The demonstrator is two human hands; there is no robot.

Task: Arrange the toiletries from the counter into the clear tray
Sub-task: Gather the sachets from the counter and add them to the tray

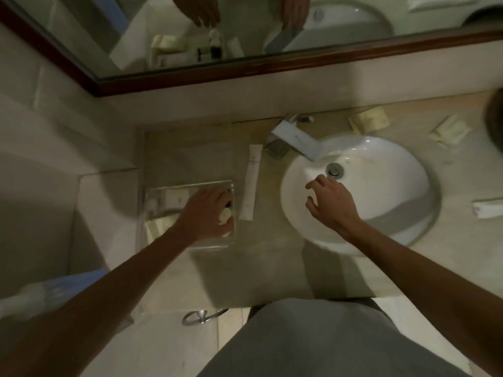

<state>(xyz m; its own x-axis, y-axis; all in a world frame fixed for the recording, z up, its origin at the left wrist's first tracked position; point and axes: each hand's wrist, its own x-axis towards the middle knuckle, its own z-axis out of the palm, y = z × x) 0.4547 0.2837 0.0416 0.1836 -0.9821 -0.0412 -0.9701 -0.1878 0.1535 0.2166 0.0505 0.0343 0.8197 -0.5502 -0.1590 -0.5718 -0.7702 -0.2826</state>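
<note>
The clear tray (152, 198) sits on the counter at the left, with a white packet (174, 200) and a yellowish item (160, 224) inside. My left hand (206, 213) reaches into the tray's right side, its fingers around a small white-capped bottle (226, 213). A long white tube (251, 183) lies on the counter just right of the tray. My right hand (330, 200) hovers over the sink basin with loosely spread fingers and holds nothing. Two cream packets (368, 120) (449, 130) lie at the back right, and another white packet (487, 206) rests at the right edge.
A white sink (386, 191) with a chrome tap (295, 140) fills the counter's middle. A framed mirror (245, 28) runs along the back wall. A dark round object (495, 118) is at the far right. A metal ring (200, 317) hangs below the counter's front edge.
</note>
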